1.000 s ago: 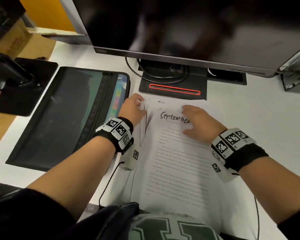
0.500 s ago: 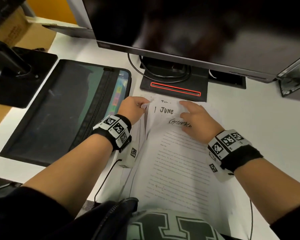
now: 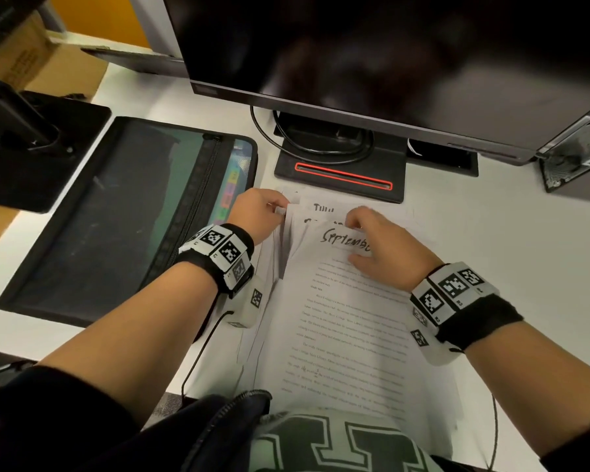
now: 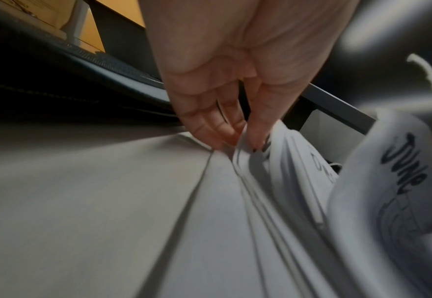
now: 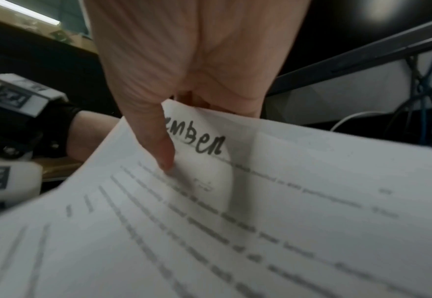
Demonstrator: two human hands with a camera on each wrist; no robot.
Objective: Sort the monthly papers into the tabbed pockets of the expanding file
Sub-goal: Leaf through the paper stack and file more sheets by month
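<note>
Inside expanding file, coloured tabs

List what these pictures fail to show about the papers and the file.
- Expanding file tab labels: head view, too small; pockets hidden under its flap.
- Sheet under the September paper: head view, heading covered; the left wrist view shows a June sheet.
- September heading: right hand hides its start.
- Printed text: blurred.

You can read "September" handwritten atop the white printed top sheet; "June" on a curled white sheet beneath.
</note>
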